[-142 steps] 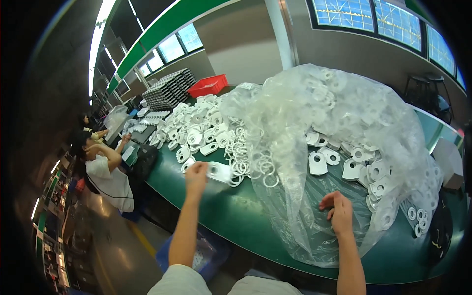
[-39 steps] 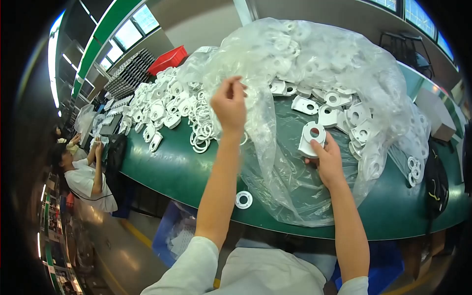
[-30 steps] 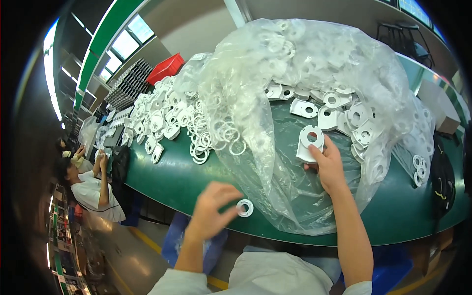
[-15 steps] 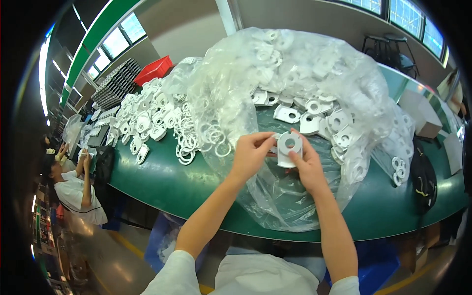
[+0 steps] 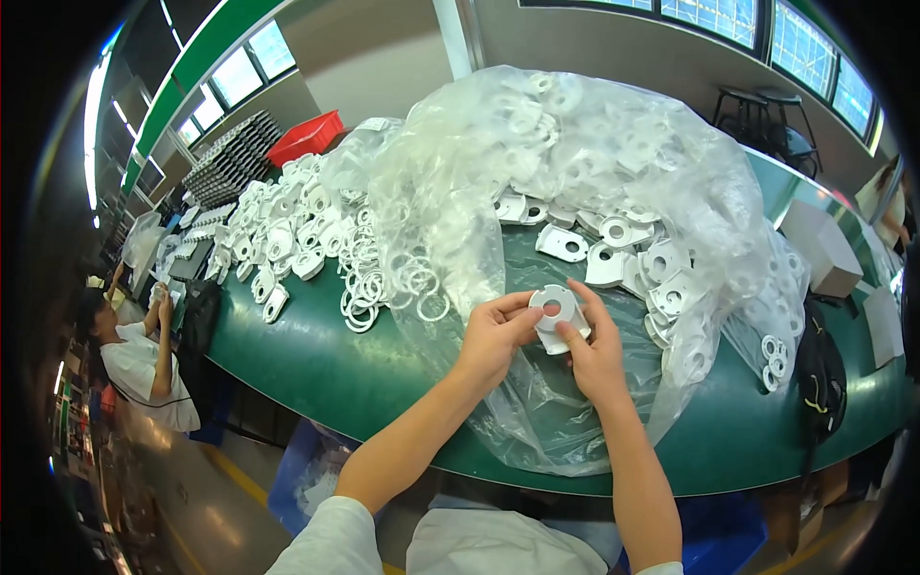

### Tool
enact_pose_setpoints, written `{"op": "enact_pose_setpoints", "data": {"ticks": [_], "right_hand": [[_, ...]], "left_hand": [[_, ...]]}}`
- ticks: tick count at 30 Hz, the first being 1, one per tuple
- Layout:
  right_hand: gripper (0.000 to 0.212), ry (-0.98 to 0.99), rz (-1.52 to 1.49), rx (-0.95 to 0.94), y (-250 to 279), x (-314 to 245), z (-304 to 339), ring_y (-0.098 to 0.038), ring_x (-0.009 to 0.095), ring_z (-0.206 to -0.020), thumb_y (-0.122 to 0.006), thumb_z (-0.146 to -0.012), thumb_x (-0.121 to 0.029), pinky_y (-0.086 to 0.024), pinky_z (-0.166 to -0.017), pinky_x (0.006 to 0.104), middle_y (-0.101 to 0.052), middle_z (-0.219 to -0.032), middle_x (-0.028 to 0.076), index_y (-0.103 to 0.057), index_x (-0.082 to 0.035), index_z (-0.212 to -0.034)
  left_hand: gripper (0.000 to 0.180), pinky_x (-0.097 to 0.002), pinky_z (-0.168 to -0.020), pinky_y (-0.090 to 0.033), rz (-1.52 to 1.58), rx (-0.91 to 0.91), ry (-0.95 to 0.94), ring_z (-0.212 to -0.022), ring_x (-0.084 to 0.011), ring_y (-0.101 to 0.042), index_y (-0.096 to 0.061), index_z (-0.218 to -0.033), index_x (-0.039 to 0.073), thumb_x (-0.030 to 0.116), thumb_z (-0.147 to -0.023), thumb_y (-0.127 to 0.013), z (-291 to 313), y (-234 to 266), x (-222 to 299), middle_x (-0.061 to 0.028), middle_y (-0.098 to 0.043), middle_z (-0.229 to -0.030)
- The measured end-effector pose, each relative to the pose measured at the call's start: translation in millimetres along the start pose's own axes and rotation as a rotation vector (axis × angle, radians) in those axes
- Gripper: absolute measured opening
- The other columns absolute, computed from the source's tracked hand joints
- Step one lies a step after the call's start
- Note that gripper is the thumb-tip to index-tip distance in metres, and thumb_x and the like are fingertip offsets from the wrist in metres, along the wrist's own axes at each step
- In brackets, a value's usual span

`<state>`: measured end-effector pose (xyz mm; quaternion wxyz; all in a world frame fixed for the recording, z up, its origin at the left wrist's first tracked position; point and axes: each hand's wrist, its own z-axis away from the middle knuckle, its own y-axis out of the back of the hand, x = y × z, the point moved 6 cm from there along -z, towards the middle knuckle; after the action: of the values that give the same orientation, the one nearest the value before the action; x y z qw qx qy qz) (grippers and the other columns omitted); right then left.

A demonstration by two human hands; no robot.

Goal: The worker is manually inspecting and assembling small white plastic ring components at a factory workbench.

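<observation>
Between my two hands is a white plastic part (image 5: 557, 316) with a round hole and a squared lower end. My left hand (image 5: 495, 337) pinches its left side, a fingertip lying behind the hole. The thumb of my right hand (image 5: 596, 351) presses on its front, with the fingers round its right edge. Both hands are over the open mouth of a large clear plastic bag (image 5: 575, 125). Inside the bag, just beyond my hands, lie several similar white parts (image 5: 613, 259). A heap of white rings (image 5: 362, 287) is to the left of the bag.
More white parts (image 5: 287, 216) are piled on the green table (image 5: 287, 364). Behind them are a red bin (image 5: 305, 137) and stacked grey trays (image 5: 230, 158). At right lie a black bag (image 5: 822, 369) and a white box (image 5: 821, 251). A co-worker (image 5: 144, 359) sits at far left.
The white part has tilted, its lower end swinging slightly right. My left fingers have shifted onto its ring's edge and behind the hole. The whole view has moved slightly.
</observation>
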<state>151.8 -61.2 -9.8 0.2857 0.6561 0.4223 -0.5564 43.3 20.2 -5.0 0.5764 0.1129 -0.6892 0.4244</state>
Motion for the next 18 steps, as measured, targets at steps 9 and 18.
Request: {"op": "enact_pose_setpoints", "data": {"ticks": [9, 18], "right_hand": [[0.052, 0.336, 0.593, 0.1, -13.3, -39.8, 12.1, -0.047, 0.033, -0.117, -0.059, -0.078, -0.001, -0.038, -0.097, 0.0391, -0.048, -0.123, 0.02, -0.046, -0.002, -0.128], [0.025, 0.009, 0.032, -0.015, -10.2, -0.1, 9.2, -0.045, 0.003, -0.066, -0.053, -0.092, -0.015, -0.034, -0.055, 0.0201, -0.058, -0.077, -0.002, -0.06, 0.005, -0.104]], "left_hand": [[0.025, -0.0239, -0.077, -0.051, -0.119, 0.138, -0.154, -0.086, -0.0116, -0.063, -0.059, -0.111, -0.006, 0.004, -0.089, -0.056, 6.5, -0.7, 7.8, -0.0098, -0.067, -0.099], [0.024, -0.0277, -0.07, -0.048, -0.868, 0.006, -0.605, -0.079, -0.0208, -0.061, -0.064, -0.108, 0.001, 0.004, -0.085, -0.058, 23.7, -28.3, 36.6, -0.0117, -0.061, -0.091]]}}
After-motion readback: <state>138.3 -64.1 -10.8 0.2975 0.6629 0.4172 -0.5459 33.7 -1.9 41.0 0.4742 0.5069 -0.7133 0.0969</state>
